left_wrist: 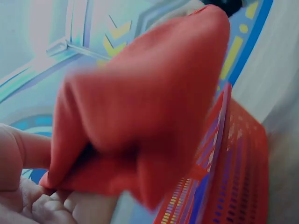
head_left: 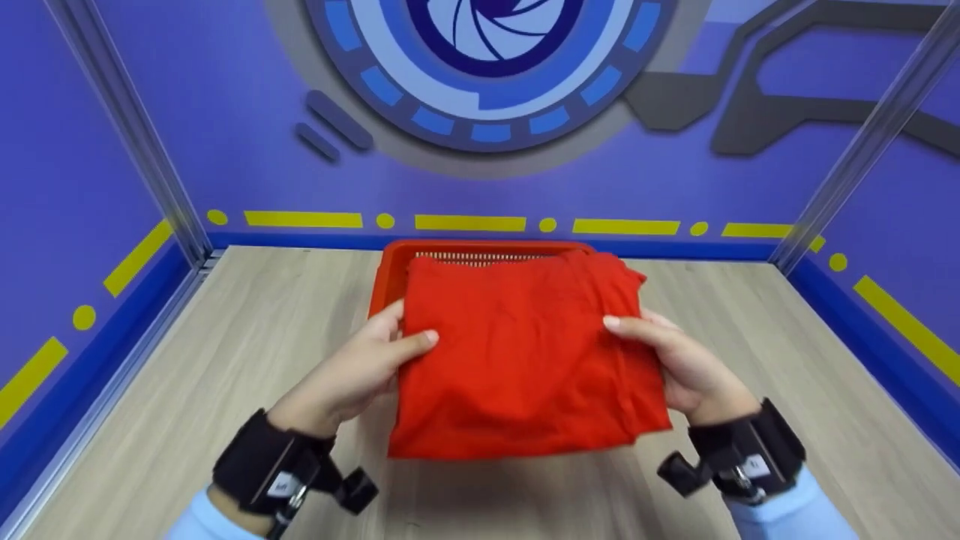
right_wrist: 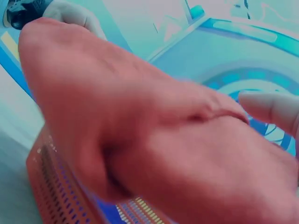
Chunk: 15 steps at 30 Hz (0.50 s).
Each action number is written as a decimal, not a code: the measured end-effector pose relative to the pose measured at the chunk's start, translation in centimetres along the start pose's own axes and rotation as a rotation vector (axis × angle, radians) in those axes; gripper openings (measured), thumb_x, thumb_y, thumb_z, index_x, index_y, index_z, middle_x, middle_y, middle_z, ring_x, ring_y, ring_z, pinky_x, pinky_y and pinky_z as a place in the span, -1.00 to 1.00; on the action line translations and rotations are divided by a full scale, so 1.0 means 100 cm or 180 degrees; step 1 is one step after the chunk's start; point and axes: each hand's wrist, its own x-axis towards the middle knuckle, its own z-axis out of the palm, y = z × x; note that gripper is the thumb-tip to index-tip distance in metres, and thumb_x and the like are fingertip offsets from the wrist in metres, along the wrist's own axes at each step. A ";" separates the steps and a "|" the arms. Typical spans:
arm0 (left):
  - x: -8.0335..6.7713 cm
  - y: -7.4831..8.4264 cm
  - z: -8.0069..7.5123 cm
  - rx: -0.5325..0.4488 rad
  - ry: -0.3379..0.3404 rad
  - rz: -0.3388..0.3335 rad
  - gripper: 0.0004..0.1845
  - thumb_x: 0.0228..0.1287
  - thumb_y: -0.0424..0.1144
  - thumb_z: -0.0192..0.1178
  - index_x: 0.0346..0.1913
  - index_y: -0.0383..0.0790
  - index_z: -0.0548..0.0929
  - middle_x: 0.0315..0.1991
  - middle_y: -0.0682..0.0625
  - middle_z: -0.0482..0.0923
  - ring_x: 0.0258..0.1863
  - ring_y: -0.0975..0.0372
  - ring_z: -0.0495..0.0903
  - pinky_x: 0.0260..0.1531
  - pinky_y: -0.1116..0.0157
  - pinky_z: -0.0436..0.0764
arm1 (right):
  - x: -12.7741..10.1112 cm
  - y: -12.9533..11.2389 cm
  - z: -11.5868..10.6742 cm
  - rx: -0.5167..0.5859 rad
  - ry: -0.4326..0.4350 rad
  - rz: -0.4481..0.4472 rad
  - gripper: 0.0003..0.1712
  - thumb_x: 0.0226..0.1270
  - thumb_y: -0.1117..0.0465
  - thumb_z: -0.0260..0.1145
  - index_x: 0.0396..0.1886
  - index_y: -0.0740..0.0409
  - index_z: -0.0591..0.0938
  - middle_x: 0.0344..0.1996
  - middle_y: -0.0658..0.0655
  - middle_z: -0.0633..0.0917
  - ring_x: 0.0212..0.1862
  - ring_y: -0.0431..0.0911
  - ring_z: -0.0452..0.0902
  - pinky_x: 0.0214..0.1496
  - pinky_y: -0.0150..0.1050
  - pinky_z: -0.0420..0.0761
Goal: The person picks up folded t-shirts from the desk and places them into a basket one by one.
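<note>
You hold a folded red cloth (head_left: 525, 352) up off the worktop (head_left: 247, 352), dead centre of the head view, both hands on it. Your left hand (head_left: 360, 367) grips the cloth's 9 o'clock edge, thumb curled over the top face, the other fingers hidden under the fabric. Your right hand (head_left: 679, 360) grips the 3 o'clock edge the same way, thumb on top pointing toward 9 o'clock, fingers tucked beneath. The cloth is roughly square and a bit rumpled; its 12 o'clock edge overlaps a red perforated basket (head_left: 390, 270) that sits on the worktop just behind it, and its near edge hangs free toward 6 o'clock with a shadow on the wood below. In the left wrist view the red cloth (left_wrist: 140, 116) bulges above your curled fingers (left_wrist: 51, 205) at 7 o'clock, with the basket (left_wrist: 238, 177) rim and slotted wall at 4 o'clock. In the right wrist view the cloth (right_wrist: 140, 135) fills most of the frame, blurred, your thumb (right_wrist: 271, 107) lies at 3 o'clock and the basket (right_wrist: 60, 191) wall shows at 7 o'clock. Black wrist straps (head_left: 259, 461) sit on both wrists with light blue sleeves (head_left: 787, 514) at 6 o'clock. A purple wall (head_left: 225, 112) with yellow dashes runs behind at 12 o'clock.
</note>
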 end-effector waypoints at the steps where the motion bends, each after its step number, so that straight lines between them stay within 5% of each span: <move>1: 0.005 0.002 -0.001 0.0036 0.0095 -0.0037 -0.56 0.40 -0.33 -0.01 0.27 -0.32 0.18 -0.03 -0.20 0.47 -0.14 0.11 0.59 -0.14 0.17 0.60 | 0.006 -0.002 -0.001 -0.0038 0.0085 0.0021 -0.71 0.44 0.26 0.01 0.11 0.16 0.35 -0.08 0.14 0.58 -0.04 -0.02 0.54 0.08 -0.10 0.51; 8: 0.045 0.008 -0.014 -0.0010 0.0540 0.0086 -0.41 0.28 -0.29 0.13 0.33 -0.20 0.18 0.11 -0.17 0.40 0.04 0.06 0.43 0.09 0.15 0.38 | 0.052 -0.019 -0.008 -0.0094 0.0514 0.0135 -0.59 0.35 0.28 0.14 0.16 0.20 0.33 -0.04 0.16 0.53 -0.03 -0.01 0.53 0.10 -0.11 0.51; 15: 0.077 -0.012 -0.026 -0.0079 0.0787 -0.0056 -0.20 0.21 -0.44 0.16 0.45 -0.08 0.03 0.18 -0.16 0.37 0.11 0.04 0.39 0.16 0.12 0.35 | 0.086 -0.014 -0.022 -0.0001 0.0936 0.0367 -0.41 0.28 0.28 0.24 0.25 0.06 0.24 0.05 0.13 0.47 -0.01 -0.01 0.51 0.09 -0.10 0.51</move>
